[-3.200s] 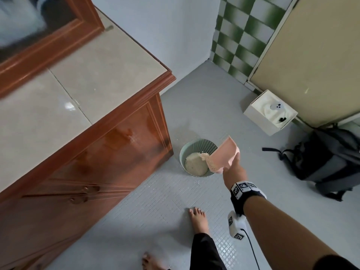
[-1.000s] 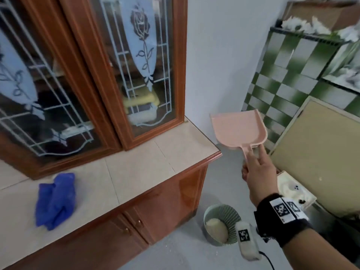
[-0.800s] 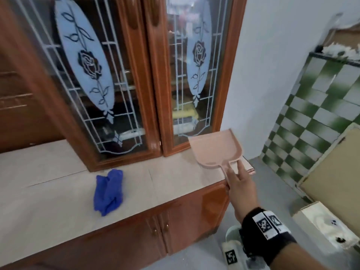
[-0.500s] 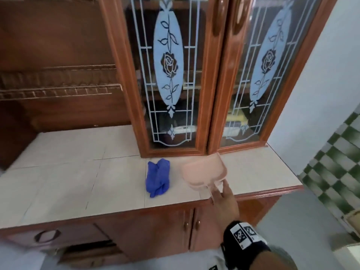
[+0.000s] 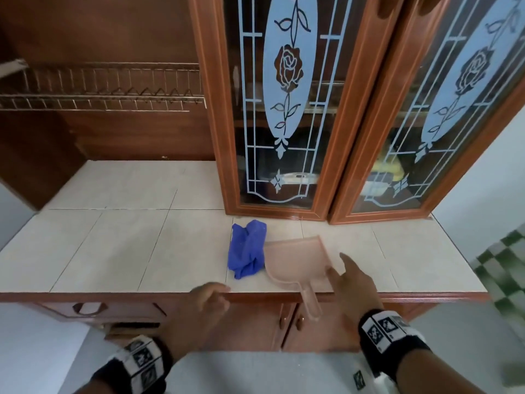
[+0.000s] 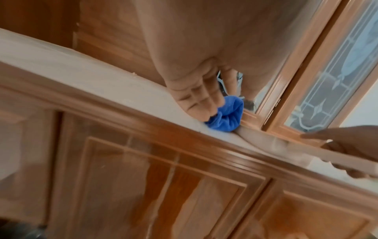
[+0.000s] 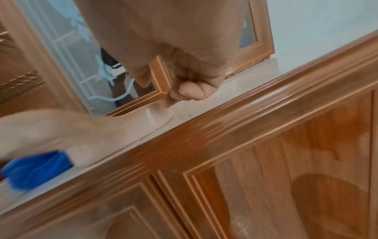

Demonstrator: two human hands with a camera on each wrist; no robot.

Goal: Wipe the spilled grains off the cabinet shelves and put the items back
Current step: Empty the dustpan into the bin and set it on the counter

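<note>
A pink dustpan [image 5: 297, 260] lies flat on the tiled countertop [image 5: 127, 245], with its handle [image 5: 309, 302] sticking out over the front edge. A crumpled blue cloth [image 5: 247, 248] lies against the pan's left side. My right hand [image 5: 338, 265] hovers just right of the pan with forefinger and thumb stretched out, holding nothing. My left hand [image 5: 218, 291] is at the counter's front edge below the cloth, fingers loosely curled and empty. In the left wrist view the fingers [image 6: 196, 100] are close in front of the blue cloth [image 6: 227, 116]. No grains are visible on the counter.
Two glass cabinet doors [image 5: 284, 109] with rose patterns stand shut behind the counter, with dim items behind the glass. A wire rack [image 5: 99, 92] hangs in the open bay at left. Lower doors with knobs [image 5: 298, 325] and a drawer handle [image 5: 88, 308] are under the counter.
My right hand carried the dustpan from the floor bin up to the counter, set it down beside the blue cloth and let go. My left hand has come into view.
</note>
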